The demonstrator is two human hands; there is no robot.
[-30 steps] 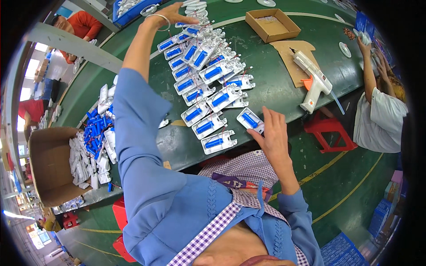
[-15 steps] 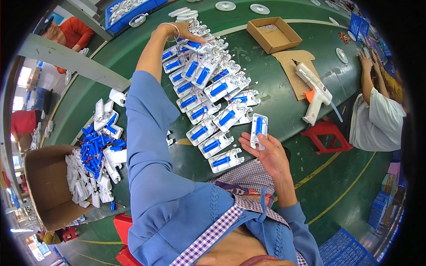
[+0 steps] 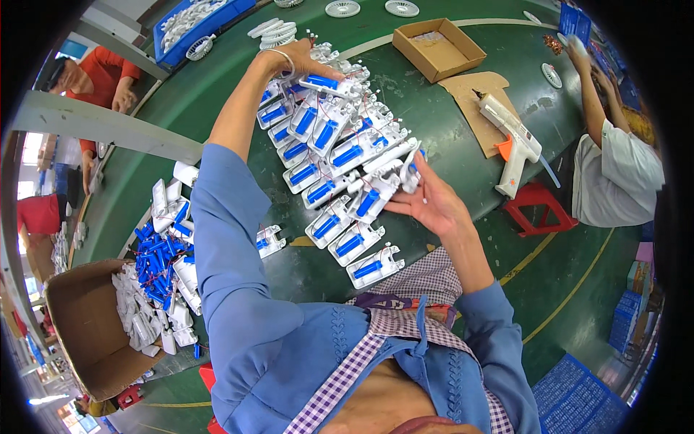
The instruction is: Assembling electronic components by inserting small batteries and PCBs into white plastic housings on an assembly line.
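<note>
A pile of white plastic casings (image 3: 348, 153), each with a blue cylindrical cell and thin red wires, covers the green table in front of me. At the pile's far end, my left hand (image 3: 300, 59) is closed on a white casing (image 3: 329, 84), thumb along its edge; its other fingers are partly hidden. My right hand (image 3: 439, 206) holds another white casing (image 3: 410, 173) at the pile's right side, tilted up between thumb and fingers. That casing touches or overlaps its neighbours; I cannot tell which.
A glue gun (image 3: 510, 141) lies on cardboard at the right, near an open carton (image 3: 441, 50). Left of my arm are loose blue cells (image 3: 155, 264) and a tipped cardboard box (image 3: 83, 318). White round grilles (image 3: 278, 32) lie far off. Co-workers sit at both sides.
My right hand has moved forward and left to the pile's edge, tilting its casing up. The casing under my left hand has turned and come up a little.
</note>
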